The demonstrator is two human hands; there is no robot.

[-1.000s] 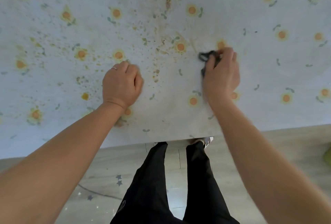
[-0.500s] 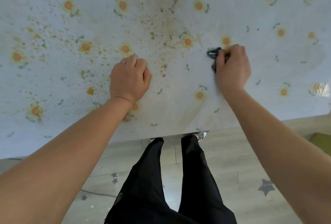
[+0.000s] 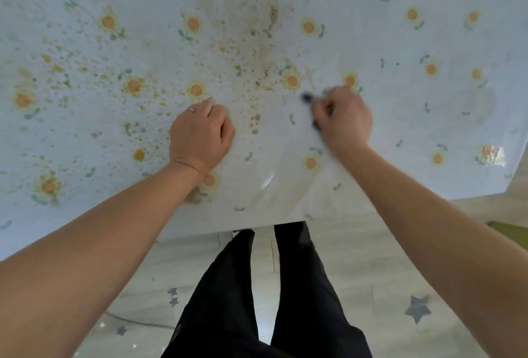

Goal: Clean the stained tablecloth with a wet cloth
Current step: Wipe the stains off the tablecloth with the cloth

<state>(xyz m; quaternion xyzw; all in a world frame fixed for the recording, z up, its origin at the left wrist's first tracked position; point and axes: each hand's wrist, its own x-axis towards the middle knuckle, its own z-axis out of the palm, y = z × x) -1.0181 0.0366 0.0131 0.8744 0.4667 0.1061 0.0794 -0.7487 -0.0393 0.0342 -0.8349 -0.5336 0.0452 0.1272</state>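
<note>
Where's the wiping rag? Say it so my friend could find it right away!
Look at the big white tablecloth printed with orange flowers and splattered brown. On it, find the right hand, the one with no ring. Poking out of its grip is the small dark crumpled cloth, the only blackish thing on that pale, flowery surface.

Black trousers (image 3: 257,300) stand on a pale floor (image 3: 357,257) dotted with grey star stickers (image 3: 417,308).

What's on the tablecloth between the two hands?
In the head view, only tablecloth: a cluster of brown stain spots near the left hand, then a green leaf print towards the right hand gripping the dark cloth. No loose object.
</note>
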